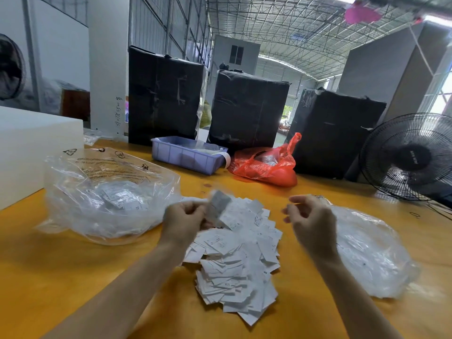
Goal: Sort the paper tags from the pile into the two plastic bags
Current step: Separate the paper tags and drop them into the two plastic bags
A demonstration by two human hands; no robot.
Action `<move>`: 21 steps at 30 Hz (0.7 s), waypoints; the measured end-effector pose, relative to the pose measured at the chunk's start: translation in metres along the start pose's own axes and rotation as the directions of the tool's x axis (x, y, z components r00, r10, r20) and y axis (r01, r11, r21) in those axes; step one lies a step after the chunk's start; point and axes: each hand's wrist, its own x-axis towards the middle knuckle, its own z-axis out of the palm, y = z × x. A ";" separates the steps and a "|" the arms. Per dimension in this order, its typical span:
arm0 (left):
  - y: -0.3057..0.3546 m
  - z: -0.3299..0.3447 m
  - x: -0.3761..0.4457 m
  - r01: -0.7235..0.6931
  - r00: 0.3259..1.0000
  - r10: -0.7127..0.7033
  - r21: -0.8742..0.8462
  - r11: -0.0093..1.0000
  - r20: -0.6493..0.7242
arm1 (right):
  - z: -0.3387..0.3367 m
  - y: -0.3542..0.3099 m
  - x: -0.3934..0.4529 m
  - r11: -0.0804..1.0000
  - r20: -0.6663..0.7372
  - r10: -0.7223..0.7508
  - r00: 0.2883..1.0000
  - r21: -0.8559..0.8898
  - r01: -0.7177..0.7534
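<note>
Two plastic bags (110, 192) (tags inside both) flanking the tag pile (239, 260).

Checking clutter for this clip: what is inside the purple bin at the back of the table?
The purple bin holds a clear plastic bag with something pale inside; a white strip hangs over its right end. Its wall hides the rest.

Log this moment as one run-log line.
left hand: grips blurred white paper tags | right hand: loosely curled, empty | pile of white paper tags: unsorted, between two clear plastic bags
</note>
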 end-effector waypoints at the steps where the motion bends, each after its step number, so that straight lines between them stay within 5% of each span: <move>1: 0.003 -0.006 0.006 -0.057 0.991 0.055 -0.011 0.998 -0.123 | -0.009 0.007 0.005 0.990 -0.081 -0.064 0.995 -0.135 0.053; 5: 0.014 -0.043 0.034 -0.144 0.803 0.147 0.052 0.988 -0.578 | -0.040 0.043 0.019 0.887 -0.151 -0.034 0.988 -0.459 -0.040; 8: 0.021 -0.062 0.044 -0.164 0.689 0.102 -0.017 0.986 -0.718 | -0.057 0.067 0.025 0.803 -0.136 0.138 0.981 -0.564 -0.191; 15: 0.011 -0.067 0.050 0.122 0.721 0.027 0.165 0.979 -0.692 | -0.068 0.089 0.024 0.569 0.104 0.502 0.858 -0.787 -0.237; 21: 0.013 -0.044 0.028 -0.114 0.779 0.384 0.492 0.863 -0.495 | -0.062 0.094 0.022 0.629 0.038 0.419 0.907 -0.733 -0.260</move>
